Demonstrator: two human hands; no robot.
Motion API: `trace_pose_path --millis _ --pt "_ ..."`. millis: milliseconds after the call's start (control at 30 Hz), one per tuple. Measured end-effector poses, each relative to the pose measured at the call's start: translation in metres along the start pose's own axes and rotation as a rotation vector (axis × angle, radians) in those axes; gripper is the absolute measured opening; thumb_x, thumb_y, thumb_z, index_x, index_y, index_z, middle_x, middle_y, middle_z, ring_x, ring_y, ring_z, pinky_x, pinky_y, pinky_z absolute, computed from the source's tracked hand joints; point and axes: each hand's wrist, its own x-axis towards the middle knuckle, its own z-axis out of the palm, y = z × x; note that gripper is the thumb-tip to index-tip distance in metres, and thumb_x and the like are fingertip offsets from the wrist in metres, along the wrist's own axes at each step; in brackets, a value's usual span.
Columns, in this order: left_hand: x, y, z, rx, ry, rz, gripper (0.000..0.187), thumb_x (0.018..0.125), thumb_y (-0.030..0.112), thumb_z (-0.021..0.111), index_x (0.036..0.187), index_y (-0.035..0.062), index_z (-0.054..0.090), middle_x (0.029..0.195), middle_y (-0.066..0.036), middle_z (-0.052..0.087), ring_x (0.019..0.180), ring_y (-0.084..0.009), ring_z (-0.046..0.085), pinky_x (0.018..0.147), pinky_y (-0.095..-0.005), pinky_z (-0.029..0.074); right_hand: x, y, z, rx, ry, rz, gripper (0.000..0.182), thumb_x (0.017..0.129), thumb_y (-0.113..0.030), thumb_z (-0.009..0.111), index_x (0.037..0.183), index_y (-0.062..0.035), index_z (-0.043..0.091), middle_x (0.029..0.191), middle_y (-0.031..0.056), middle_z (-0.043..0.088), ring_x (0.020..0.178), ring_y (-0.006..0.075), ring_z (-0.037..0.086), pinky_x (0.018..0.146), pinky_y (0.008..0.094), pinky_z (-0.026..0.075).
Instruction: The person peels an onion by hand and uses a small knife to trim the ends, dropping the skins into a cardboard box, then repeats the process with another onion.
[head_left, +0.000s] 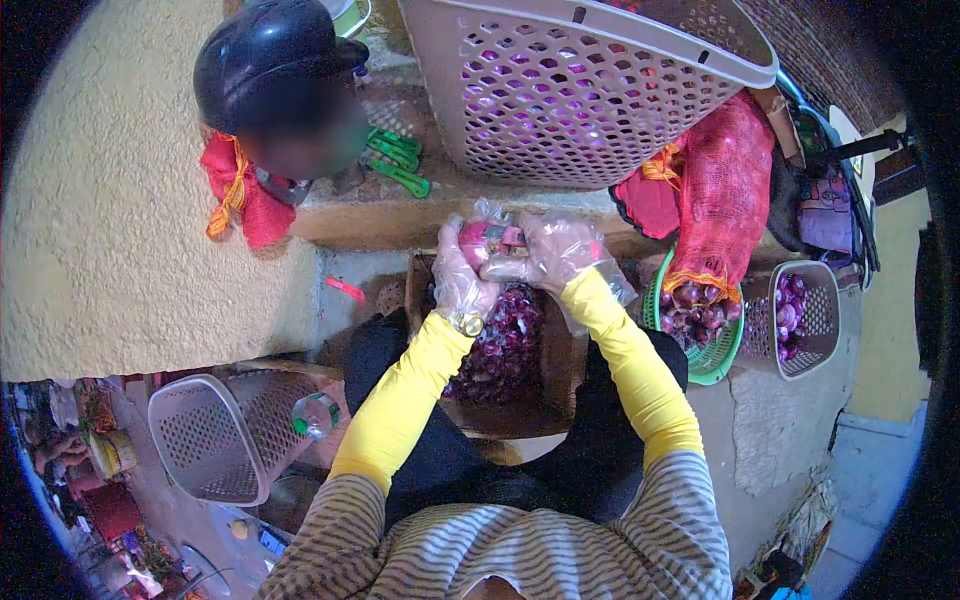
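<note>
Above a box, my two hands meet in clear plastic gloves. My left hand point(460, 278) is closed around a red onion point(474, 243). Against that onion's right side, my right hand point(562, 252) has its fingers closed on a small pink tool point(513, 237); its working end is hidden by fingers and plastic. Below, the brown box point(520, 418) between my knees holds a pile of purple onion skins point(505, 345).
A large perforated crate point(560, 110) of onions stands ahead on a ledge. To the right are a red mesh sack point(725, 190), a green basket point(712, 365) and a smaller crate point(815, 330). Left are another crate point(210, 435), a bottle point(316, 414) and a capped person point(270, 70).
</note>
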Motion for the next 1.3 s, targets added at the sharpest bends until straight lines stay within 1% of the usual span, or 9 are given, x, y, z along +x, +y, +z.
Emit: trace_pose_path --millis 300,400,633,733,800,1033,1100,1200,1300 --pt "0.008 0.002 -0.010 0.011 -0.150 0.085 0.036 0.099 0.041 0.049 0.104 0.0062 0.059 0.102 -0.014 0.066 0.094 -0.0297 0.064 0.085 -0.0435 0.055 -0.001 -0.013 0.015 0.059 -0.152 0.183 0.079 0.075 -0.082 0.057 0.092 -0.0064 0.071 0.084 0.0213 0.071 0.080 0.0402 0.069 0.074 0.0504 0.054" --pt "0.008 -0.001 0.005 0.002 -0.002 0.197 0.041 0.100 0.045 0.046 0.101 0.0063 0.060 0.098 -0.014 0.066 0.090 -0.0299 0.064 0.081 -0.0435 0.055 -0.002 -0.019 0.006 0.220 -0.180 0.212 0.073 0.082 -0.073 0.060 0.098 -0.0021 0.069 0.087 0.0264 0.069 0.087 0.0438 0.067 0.078 0.0507 0.051" --pt "0.017 -0.004 -0.011 -0.013 -0.029 0.174 0.046 0.099 0.048 0.045 0.103 0.0052 0.062 0.105 -0.015 0.066 0.093 -0.0303 0.064 0.079 -0.0428 0.054 -0.010 -0.021 0.015 0.228 -0.089 0.204 0.072 0.083 -0.076 0.054 0.094 -0.0071 0.070 0.082 0.0226 0.069 0.080 0.0416 0.068 0.072 0.0514 0.053" --pt "0.017 -0.003 -0.010 -0.052 -0.081 0.085 0.047 0.099 0.047 0.045 0.107 0.0037 0.062 0.110 -0.016 0.066 0.096 -0.0313 0.064 0.084 -0.0437 0.055 -0.005 -0.015 0.006 0.185 -0.077 0.187 0.073 0.080 -0.078 0.057 0.094 -0.0077 0.070 0.081 0.0218 0.069 0.079 0.0405 0.069 0.071 0.0511 0.053" --pt "0.016 0.001 -0.004 -0.083 -0.141 -0.138 0.045 0.098 0.043 0.046 0.109 0.0030 0.062 0.107 -0.016 0.066 0.095 -0.0329 0.065 0.088 -0.0464 0.055 0.000 -0.007 -0.002 -0.040 -0.179 0.205 0.074 0.074 -0.079 0.063 0.094 -0.0086 0.070 0.081 0.0205 0.070 0.077 0.0385 0.069 0.070 0.0497 0.053" --pt "0.017 -0.001 -0.016 0.013 -0.057 -0.074 0.036 0.098 0.035 0.048 0.111 0.0040 0.062 0.108 -0.014 0.067 0.097 -0.0301 0.066 0.093 -0.0459 0.055 -0.002 -0.002 -0.002 0.040 0.014 0.091 0.075 0.066 -0.078 0.070 0.093 -0.0086 0.069 0.083 0.0190 0.070 0.072 0.0369 0.069 0.065 0.0482 0.054" --pt "0.020 -0.004 -0.025 0.375 -0.174 0.145 0.036 0.099 0.035 0.048 0.112 0.0046 0.061 0.108 -0.014 0.068 0.097 -0.0285 0.066 0.092 -0.0443 0.055 -0.003 -0.002 -0.002 0.079 0.029 0.091 0.075 0.066 -0.078 0.070 0.093 -0.0089 0.069 0.082 0.0187 0.070 0.072 0.0368 0.070 0.065 0.0480 0.054" --pt "0.021 -0.005 -0.026 0.475 -0.117 0.187 0.036 0.099 0.036 0.049 0.111 0.0047 0.061 0.107 -0.015 0.068 0.097 -0.0290 0.066 0.091 -0.0442 0.056 -0.002 0.002 -0.001 0.107 0.036 0.075 0.075 0.066 -0.079 0.069 0.094 -0.0090 0.068 0.081 0.0187 0.070 0.072 0.0371 0.070 0.066 0.0475 0.054" --pt "0.016 0.002 -0.020 0.080 -0.090 -0.056 0.036 0.098 0.036 0.050 0.111 0.0043 0.061 0.105 -0.015 0.068 0.095 -0.0295 0.067 0.089 -0.0445 0.056 -0.002 -0.001 0.001 0.056 -0.018 0.078 0.076 0.068 -0.079 0.068 0.097 -0.0085 0.068 0.080 0.0194 0.070 0.073 0.0377 0.070 0.066 0.0478 0.055"
